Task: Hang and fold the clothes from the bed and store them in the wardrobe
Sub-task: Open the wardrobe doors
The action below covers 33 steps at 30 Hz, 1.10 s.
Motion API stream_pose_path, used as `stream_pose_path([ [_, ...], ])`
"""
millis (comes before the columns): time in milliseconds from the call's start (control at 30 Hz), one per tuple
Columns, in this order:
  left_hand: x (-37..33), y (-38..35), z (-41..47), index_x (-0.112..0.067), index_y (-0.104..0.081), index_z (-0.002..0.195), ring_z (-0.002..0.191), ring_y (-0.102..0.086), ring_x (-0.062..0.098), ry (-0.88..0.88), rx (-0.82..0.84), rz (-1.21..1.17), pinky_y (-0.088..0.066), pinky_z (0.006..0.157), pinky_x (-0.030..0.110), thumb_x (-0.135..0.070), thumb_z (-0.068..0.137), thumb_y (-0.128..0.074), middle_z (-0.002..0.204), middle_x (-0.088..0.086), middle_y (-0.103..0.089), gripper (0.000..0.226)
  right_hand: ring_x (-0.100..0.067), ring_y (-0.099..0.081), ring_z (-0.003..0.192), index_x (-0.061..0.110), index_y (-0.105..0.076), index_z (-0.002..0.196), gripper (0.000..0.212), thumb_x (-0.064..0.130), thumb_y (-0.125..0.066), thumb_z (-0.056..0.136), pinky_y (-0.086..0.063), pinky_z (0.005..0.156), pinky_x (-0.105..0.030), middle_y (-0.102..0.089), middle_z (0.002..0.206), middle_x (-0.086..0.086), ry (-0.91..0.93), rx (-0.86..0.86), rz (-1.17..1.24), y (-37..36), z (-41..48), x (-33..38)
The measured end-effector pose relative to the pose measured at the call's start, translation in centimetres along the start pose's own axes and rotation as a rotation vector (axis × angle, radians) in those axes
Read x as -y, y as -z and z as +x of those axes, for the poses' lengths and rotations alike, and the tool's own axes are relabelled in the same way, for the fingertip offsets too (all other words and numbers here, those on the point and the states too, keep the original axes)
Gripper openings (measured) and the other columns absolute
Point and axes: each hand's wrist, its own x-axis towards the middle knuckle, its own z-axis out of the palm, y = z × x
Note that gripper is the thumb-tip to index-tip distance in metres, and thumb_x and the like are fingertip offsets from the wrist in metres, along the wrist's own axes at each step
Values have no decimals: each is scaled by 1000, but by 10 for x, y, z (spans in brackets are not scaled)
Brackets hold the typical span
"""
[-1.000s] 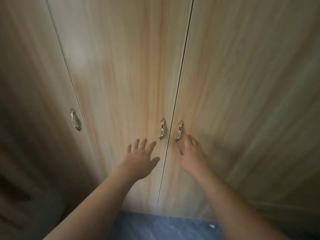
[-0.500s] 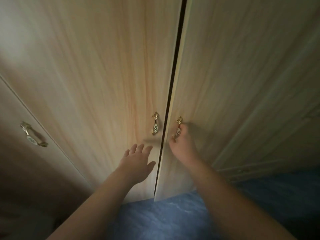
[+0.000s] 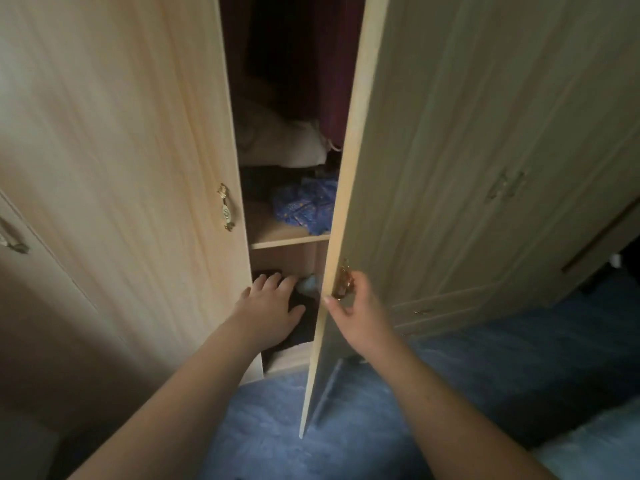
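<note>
The pale wood wardrobe (image 3: 52, 323) is filling most of the view, standing right in front of the person on a blue carpet (image 3: 263, 427). Its left door (image 3: 138, 150) is sitting closed, while the right door (image 3: 388, 202) is standing swung out toward the camera, leaving a tall dark gap between them. Inside the gap a dark red garment (image 3: 332, 81) is hanging at the top, a white bundle (image 3: 277, 143) is lying below it, and a blue patterned cloth (image 3: 304, 209) is resting on a shelf (image 3: 287, 240); dark clothing (image 3: 304, 327) is lying in the compartment underneath. The left hand (image 3: 266, 313) is reaching in front of that lower compartment with fingers straight and spread, holding nothing; whether it is touching the left door's edge cannot be told. The right hand (image 3: 356, 306) is curling its fingers round the right door's brass handle (image 3: 343, 282), thumb at the door's edge. The left door's handle (image 3: 226, 211) is hanging untouched.
</note>
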Motion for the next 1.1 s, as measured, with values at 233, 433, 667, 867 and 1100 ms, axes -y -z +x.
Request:
stream_pose_path([
  [233, -116, -20, -29, -29, -23, 153, 148, -21, 30, -145, 18, 24, -25, 119, 51, -55, 96, -42, 160, 3, -27, 66, -7, -61, 107, 36, -44, 131, 58, 34, -71, 80, -48, 91, -32, -59, 107, 26, -188, -87, 87, 136, -48, -68],
  [433, -180, -19, -35, -30, -20, 154, 150, -18, 28, -258, -13, 64, -22, 120, 51, -54, 98, -37, 161, 2, -26, 63, -12, -57, 121, 29, -45, 136, 50, 28, -58, 88, -46, 103, -35, -59, 133, 9, -233, -148, 92, 186, -89, -81],
  [667, -160, -24, -43, -36, -22, 152, 151, -17, 25, -191, -38, 45, -20, 122, 48, -54, 97, -37, 162, -3, -26, 60, -16, -30, 141, 22, -25, 153, 63, 29, -51, 96, -24, 113, -26, -36, 154, 1, 89, -112, -277, 152, -108, -53],
  [867, -79, -5, -44, -35, -26, 152, 149, -24, 24, 12, -104, 20, -24, 120, 44, -54, 96, -42, 159, -4, -32, 61, -27, -18, 148, 23, -20, 154, 64, 43, -42, 97, -19, 120, -42, -26, 161, -4, 212, 38, -518, 81, -54, -23],
  [1100, 39, 22, -9, -31, -33, 150, 139, -40, 21, 198, -199, -30, -41, 107, 40, -51, 99, -41, 151, -7, -44, 56, -25, -17, 149, 25, -23, 154, 64, 46, -42, 97, -23, 121, -42, -25, 161, -3, 326, 160, -576, -13, 33, 26],
])
